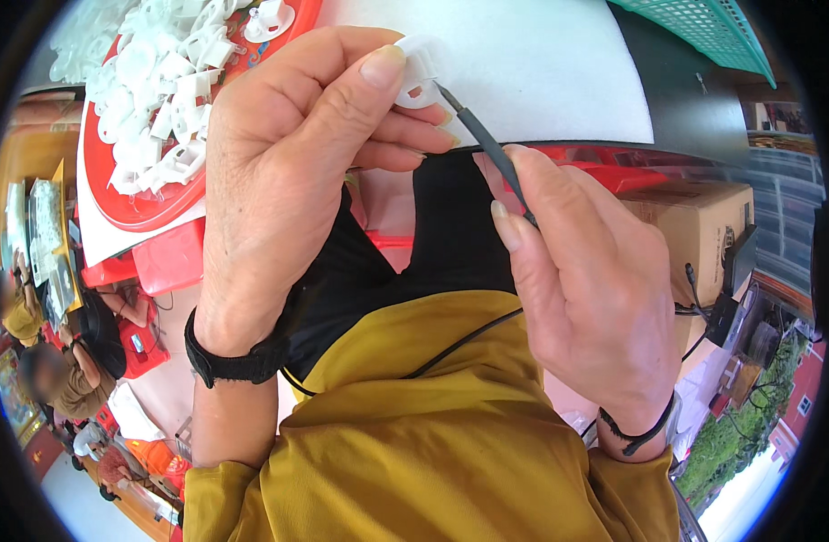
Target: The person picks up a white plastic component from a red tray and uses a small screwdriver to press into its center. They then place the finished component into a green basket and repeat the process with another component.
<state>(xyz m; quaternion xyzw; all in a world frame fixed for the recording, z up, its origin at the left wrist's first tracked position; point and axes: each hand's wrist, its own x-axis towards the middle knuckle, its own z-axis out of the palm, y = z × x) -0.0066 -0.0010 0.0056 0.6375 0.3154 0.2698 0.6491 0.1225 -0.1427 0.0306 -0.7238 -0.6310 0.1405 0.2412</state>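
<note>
My left hand (292, 172) is raised close to the camera and pinches a small white plastic part (418, 74) between thumb and fingers. My right hand (581, 289) grips a thin grey tool (487, 144) whose metal tip touches the white part's lower right edge. A black strap circles my left wrist and a thin black cord my right wrist. Both yellow sleeves fill the bottom of the view.
A red tray (134, 203) at upper left is heaped with several white plastic parts (157, 99). A white tabletop (541, 63) lies behind the hands, a green mesh basket (712, 27) at top right, a cardboard box (703, 226) at right. Other people sit at far left.
</note>
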